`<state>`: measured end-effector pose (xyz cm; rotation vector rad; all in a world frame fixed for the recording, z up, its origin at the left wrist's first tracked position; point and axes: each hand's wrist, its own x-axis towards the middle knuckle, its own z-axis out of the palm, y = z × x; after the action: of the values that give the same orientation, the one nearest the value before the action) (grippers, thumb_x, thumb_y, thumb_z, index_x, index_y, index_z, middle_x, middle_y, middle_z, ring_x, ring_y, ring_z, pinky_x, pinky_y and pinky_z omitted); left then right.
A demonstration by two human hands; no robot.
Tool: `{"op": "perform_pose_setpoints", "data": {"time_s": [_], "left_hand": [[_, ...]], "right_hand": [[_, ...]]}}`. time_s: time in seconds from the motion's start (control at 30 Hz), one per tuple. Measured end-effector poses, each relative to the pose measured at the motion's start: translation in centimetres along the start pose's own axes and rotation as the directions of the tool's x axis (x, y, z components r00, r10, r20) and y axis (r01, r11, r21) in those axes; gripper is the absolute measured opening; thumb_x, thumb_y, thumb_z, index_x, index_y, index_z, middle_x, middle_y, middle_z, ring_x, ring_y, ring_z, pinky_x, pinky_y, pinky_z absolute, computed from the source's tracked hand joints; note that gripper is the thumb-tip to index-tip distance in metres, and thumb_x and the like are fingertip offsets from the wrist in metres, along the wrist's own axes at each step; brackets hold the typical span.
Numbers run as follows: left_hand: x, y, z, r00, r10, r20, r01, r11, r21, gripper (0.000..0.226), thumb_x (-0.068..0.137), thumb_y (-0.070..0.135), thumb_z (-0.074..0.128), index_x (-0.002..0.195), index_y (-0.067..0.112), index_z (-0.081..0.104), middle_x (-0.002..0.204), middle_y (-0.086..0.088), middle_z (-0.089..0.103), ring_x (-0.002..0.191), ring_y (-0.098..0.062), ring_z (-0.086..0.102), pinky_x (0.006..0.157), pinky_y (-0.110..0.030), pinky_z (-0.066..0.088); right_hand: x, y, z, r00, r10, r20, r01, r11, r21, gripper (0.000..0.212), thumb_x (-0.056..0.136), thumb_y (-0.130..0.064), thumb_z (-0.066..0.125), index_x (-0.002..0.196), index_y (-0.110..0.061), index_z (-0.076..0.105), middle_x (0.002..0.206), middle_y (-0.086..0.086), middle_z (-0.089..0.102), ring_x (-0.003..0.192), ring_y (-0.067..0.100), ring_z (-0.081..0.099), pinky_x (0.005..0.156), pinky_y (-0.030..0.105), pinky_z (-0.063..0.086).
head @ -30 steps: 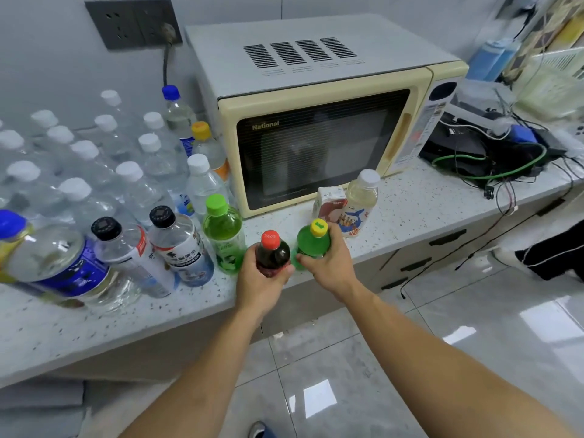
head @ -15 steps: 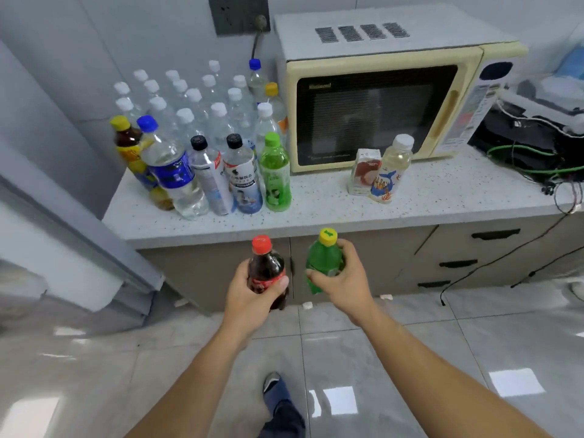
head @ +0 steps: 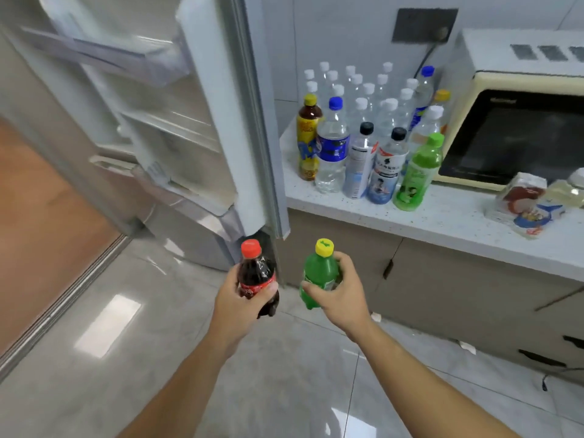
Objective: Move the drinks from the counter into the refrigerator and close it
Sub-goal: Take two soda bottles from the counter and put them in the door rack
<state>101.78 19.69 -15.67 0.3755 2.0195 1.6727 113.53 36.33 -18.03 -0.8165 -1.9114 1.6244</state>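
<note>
My left hand (head: 238, 300) grips a small dark cola bottle (head: 256, 273) with a red cap. A small green soda bottle (head: 319, 273) with a yellow cap is held in my right hand (head: 343, 295). Both bottles are upright over the floor, below the counter edge. The refrigerator door (head: 202, 121) stands open at the upper left, its white door shelves bare. On the counter (head: 442, 222) remain several drinks: clear water bottles (head: 366, 99), a yellow-labelled tea bottle (head: 308, 137), a blue-capped water bottle (head: 331, 147), a light green bottle (head: 417, 172) and a carton (head: 518, 197).
A cream microwave (head: 512, 121) sits on the counter at right, under a wall socket (head: 423, 25). Cabinet drawers (head: 474, 298) run below the counter. The grey tiled floor (head: 126, 358) lies underfoot, with a wooden floor (head: 38, 216) beyond a threshold at left.
I have stepped back and turned left from the counter. Both hands carried their bottles along, and the open refrigerator door has come into view.
</note>
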Motion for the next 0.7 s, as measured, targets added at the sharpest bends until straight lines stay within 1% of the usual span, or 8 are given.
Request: {"op": "perform_pose_setpoints", "data": {"time_s": [0.07,0.13,0.2,0.27,0.37,0.47,0.63,0.7], "left_hand": [[0.3,-0.1,-3.7,0.998,0.009,-0.062,-0.010,1.000,-0.005,0.051,0.062,0.042,0.082,0.109,0.043,0.062,0.098,0.005,0.074,0.087,-0.016,0.070,0.064,-0.031,0.051],[0.8,-0.1,-7.6,0.994,0.041,-0.098,-0.042,0.999,-0.013,0.043,0.071,0.030,0.083,0.105,0.047,0.063,0.093,0.004,0.074,0.079,-0.013,0.071,0.059,-0.027,0.051],[1.4,0.1,-11.4,0.990,0.071,-0.125,-0.075,0.997,-0.028,0.042,0.076,0.018,0.082,0.097,0.050,0.064,0.086,0.006,0.074,0.069,-0.007,0.070,0.052,-0.018,0.050],[2.0,0.3,-15.3,0.984,0.087,-0.155,-0.094,0.995,-0.036,0.043,0.077,0.014,0.081,0.099,0.047,0.065,0.088,0.007,0.074,0.070,-0.005,0.069,0.052,-0.016,0.050],[3.6,0.3,-21.1,0.973,0.122,-0.194,-0.131,0.991,-0.038,0.043,0.076,0.017,0.083,0.107,0.041,0.064,0.095,0.005,0.074,0.080,-0.008,0.070,0.056,-0.019,0.051],[5.6,0.7,-25.8,0.962,0.163,-0.218,-0.170,0.985,-0.013,0.051,0.072,0.024,0.085,0.113,0.041,0.060,0.100,0.012,0.072,0.087,-0.005,0.069,0.061,-0.022,0.054],[11.0,2.8,-29.6,0.964,0.182,-0.196,-0.181,0.983,0.022,0.063,0.063,0.040,0.085,0.119,0.039,0.056,0.109,0.014,0.068,0.100,-0.008,0.067,0.081,-0.034,0.055],[13.7,4.2,-30.0,0.955,0.223,-0.195,-0.216,0.975,0.055,0.070,0.057,0.051,0.082,0.120,0.040,0.053,0.112,0.024,0.061,0.100,0.003,0.062,0.082,-0.020,0.053]], "right_hand": [[0.2,-1.3,3.4,0.999,-0.033,0.043,0.034,0.999,-0.009,0.058,0.066,-0.027,0.088,0.110,-0.039,0.052,0.098,-0.024,0.064,0.088,0.001,0.063,0.072,0.009,0.047],[0.4,-2.6,7.2,0.995,-0.062,0.079,0.064,0.998,-0.014,0.059,0.065,-0.025,0.088,0.110,-0.038,0.052,0.098,-0.022,0.065,0.089,0.003,0.064,0.073,0.010,0.048],[0.6,-4.1,11.2,0.991,-0.093,0.101,0.095,0.995,-0.013,0.060,0.065,-0.023,0.089,0.112,-0.036,0.053,0.098,-0.021,0.065,0.089,0.004,0.064,0.076,0.014,0.050],[1.0,-5.7,15.3,0.985,-0.125,0.119,0.126,0.992,-0.006,0.060,0.065,-0.024,0.089,0.114,-0.032,0.054,0.098,-0.021,0.064,0.090,0.005,0.064,0.080,0.019,0.052],[1.6,-8.2,21.0,0.978,-0.159,0.137,0.159,0.987,0.014,0.060,0.065,-0.026,0.089,0.114,-0.032,0.055,0.099,-0.021,0.065,0.091,0.004,0.064,0.081,0.020,0.051],[2.7,-10.6,25.3,0.969,-0.213,0.124,0.210,0.977,0.035,0.061,0.066,-0.018,0.090,0.114,-0.033,0.056,0.102,-0.018,0.066,0.094,0.002,0.064,0.083,0.016,0.049],[5.2,-13.4,28.4,0.961,-0.270,0.056,0.268,0.963,0.029,0.061,0.068,-0.011,0.089,0.117,-0.023,0.055,0.105,-0.008,0.063,0.091,-0.002,0.059,0.080,0.009,0.045],[6.8,-14.2,28.8,0.958,-0.286,0.001,0.286,0.958,-0.022,0.066,0.066,-0.015,0.091,0.120,-0.025,0.055,0.115,-0.005,0.057,0.101,-0.006,0.055,0.084,0.003,0.040]]}}
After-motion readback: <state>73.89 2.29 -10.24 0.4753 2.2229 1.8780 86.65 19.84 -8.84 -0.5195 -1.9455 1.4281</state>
